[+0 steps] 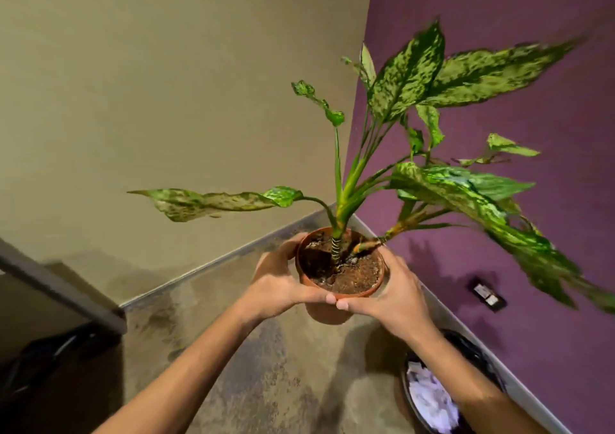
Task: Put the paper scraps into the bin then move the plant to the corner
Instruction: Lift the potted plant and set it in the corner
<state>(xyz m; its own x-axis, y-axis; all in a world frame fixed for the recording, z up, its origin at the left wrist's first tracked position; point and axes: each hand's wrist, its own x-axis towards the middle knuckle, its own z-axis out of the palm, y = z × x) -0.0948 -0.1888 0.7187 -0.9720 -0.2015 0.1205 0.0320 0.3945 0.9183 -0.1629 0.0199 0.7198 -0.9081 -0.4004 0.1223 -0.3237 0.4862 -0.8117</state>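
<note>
Plant (392, 154) up off the floor, pot (339, 267) cupped between left hand (276, 287) and right hand (396, 287), fingers curled round its sides. Scraps (432, 403) already in the bin (479, 350). Second step underway; next, lowering upright into the floor's far corner (332, 210).

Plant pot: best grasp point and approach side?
Take the terracotta pot by its wall just under the rim, one hand from each side, as the left hand and right hand do now. The round, tapered wall suits curled fingers; the plant leans right, leaves blocking any approach from above.
</note>
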